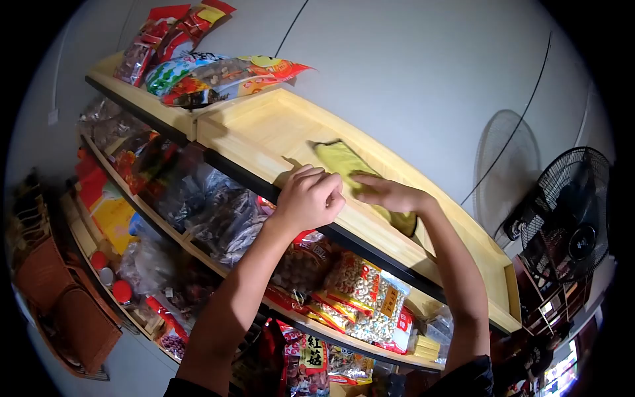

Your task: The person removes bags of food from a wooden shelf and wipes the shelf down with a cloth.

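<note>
**Right hand (387,193) flat on a yellow-green cloth (342,160) in a wooden tray (254,126); left hand (309,198) curled at its front**

A pale wall (423,79) rises behind tiered shelving (135,110), which runs diagonally across the view. The long, shallow wooden tray forms part of its top level, with bare wood showing on either side of the cloth. A black fan (567,212) stands past the tray's right end, near its own shadow. A brown chair (79,317) sits at lower left.

On the top section just left of the tray lies a colourful bag (218,76) of dried goods. The cloth, dark-edged, stretches at a slant along the tray's interior. On it the right hand rests palm down, fingers extended. The left hand is closed like a fist against the front board; whether it pinches the board cannot be told.

Below the tray are clear-fronted packets (354,281) of pale, nut-like pieces. Smallest is a round red lid (122,291), low on the left.
</note>
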`<state>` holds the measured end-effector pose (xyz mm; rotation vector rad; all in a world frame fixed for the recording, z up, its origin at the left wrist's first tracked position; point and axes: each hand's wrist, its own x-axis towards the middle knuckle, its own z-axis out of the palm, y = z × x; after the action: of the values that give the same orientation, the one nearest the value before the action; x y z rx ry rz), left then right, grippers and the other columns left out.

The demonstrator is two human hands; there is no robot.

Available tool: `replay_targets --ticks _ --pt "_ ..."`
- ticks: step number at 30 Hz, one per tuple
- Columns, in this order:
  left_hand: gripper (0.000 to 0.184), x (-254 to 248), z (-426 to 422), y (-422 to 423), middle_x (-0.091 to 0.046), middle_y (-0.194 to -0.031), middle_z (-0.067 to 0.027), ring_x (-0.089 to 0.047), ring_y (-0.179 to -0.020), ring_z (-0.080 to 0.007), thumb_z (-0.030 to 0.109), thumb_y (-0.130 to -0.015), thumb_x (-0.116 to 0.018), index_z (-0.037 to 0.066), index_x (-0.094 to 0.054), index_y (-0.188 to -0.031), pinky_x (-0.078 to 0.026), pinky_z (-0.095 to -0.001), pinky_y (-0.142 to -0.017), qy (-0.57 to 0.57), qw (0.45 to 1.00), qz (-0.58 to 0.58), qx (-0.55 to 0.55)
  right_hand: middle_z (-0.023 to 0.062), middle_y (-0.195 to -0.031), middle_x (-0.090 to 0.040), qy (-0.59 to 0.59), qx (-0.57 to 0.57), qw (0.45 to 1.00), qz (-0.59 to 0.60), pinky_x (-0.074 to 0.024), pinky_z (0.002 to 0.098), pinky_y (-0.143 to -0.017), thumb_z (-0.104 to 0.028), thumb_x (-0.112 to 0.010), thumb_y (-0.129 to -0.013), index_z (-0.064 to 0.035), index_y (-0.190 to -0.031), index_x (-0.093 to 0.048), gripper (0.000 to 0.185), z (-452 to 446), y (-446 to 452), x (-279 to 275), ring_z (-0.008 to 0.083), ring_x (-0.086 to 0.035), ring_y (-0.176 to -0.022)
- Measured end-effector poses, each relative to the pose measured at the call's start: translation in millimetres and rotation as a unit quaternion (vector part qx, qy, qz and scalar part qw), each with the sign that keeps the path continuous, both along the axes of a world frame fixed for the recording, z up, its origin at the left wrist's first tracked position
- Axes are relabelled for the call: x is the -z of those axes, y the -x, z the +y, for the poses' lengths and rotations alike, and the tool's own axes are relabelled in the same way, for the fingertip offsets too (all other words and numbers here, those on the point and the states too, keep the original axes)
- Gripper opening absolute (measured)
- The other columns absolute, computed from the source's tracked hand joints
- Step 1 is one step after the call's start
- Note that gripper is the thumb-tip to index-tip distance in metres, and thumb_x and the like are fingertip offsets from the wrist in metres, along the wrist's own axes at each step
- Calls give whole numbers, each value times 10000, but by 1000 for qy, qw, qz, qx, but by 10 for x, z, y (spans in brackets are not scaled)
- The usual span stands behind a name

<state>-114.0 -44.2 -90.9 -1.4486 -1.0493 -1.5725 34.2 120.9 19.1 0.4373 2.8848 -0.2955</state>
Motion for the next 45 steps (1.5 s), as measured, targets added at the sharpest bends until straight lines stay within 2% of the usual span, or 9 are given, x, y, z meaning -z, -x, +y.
replay_targets --ticks 5,13,17,21,23,26,31,35,45 --pt "133 25 26 18 -552 -572 -20 -564 -574 -228 53 -699 -631 100 -508 -681 -454 -351 -628 12 1000 4 4 172 -1566 -281 -104 220 970 -7 -252 403 -1172 -565 -538 -921 -154 -1548 -227 812 408 -1228 -162 312 -295 -1436" --pt "80 8 6 25 -553 -556 -46 -551 -521 -222 34 -705 -585 86 -529 -680 -448 -350 -583 11 1000 14 -12 166 -1377 -531 -98 338 935 48 -394 330 -1047 -346 -641 -896 -49 -1460 -408 679 575 -3140 -4 227 -521 -1222" --pt "60 -22 -32 -6 -568 -579 -55 -565 -538 -241 21 -701 -571 80 -565 -712 -446 -361 -572 22 999 18 -22 133 -1216 -636 -33 450 887 101 -495 267 -814 -347 -688 -889 -34 -1402 -473 638 411 -3733 83 158 -605 -986" --pt "57 -48 -53 -28 -561 -613 -72 -554 -569 -277 7 -711 -557 64 -552 -713 -430 -374 -603 32 999 22 -19 47 -749 -626 -101 483 862 120 -437 287 -576 -364 -641 -924 -63 -1120 -698 363 294 -4186 110 113 -528 -631" --pt "65 -44 -38 -27 -546 -613 -79 -532 -577 -286 -2 -720 -551 63 -560 -720 -420 -384 -603 30 999 21 -16 136 -859 -698 -159 458 863 140 -498 349 -699 -327 -636 -916 -44 -1048 -718 322 254 -4460 188 213 -640 -747" --pt "68 -30 -28 -23 -551 -630 -83 -519 -587 -294 -8 -734 -548 58 -561 -729 -416 -383 -597 33 999 27 -23 60 -644 -588 -185 496 818 225 -443 339 -599 -302 -658 -902 -24 -984 -720 297 87 -4546 256 141 -532 -621" --pt "60 -3 -11 -34 -561 -672 -107 -554 -660 -314 -15 -746 -544 42 -561 -752 -429 -399 -619 50 998 23 -14 142 -820 -719 -221 480 798 290 -508 363 -731 -327 -594 -886 -25 -980 -731 345 453 -5124 471 248 -675 -762" --pt "59 17 -9 -17 -565 -694 -126 -566 -687 -331 -17 -755 -533 29 -564 -775 -438 -419 -642 70 997 11 -22 118 -934 -733 -231 472 786 325 -507 322 -754 -293 -591 -891 -1 -998 -723 337 464 -5310 497 195 -669 -839" --pt "98 170 114 89 -602 -775 -162 -584 -754 -350 17 -819 -507 9 -604 -803 -454 -419 -695 107 992 -46 -56 151 -825 -705 -159 472 829 255 -491 381 -723 -404 -573 -888 -42 -970 -741 409 463 -5152 439 243 -649 -761"
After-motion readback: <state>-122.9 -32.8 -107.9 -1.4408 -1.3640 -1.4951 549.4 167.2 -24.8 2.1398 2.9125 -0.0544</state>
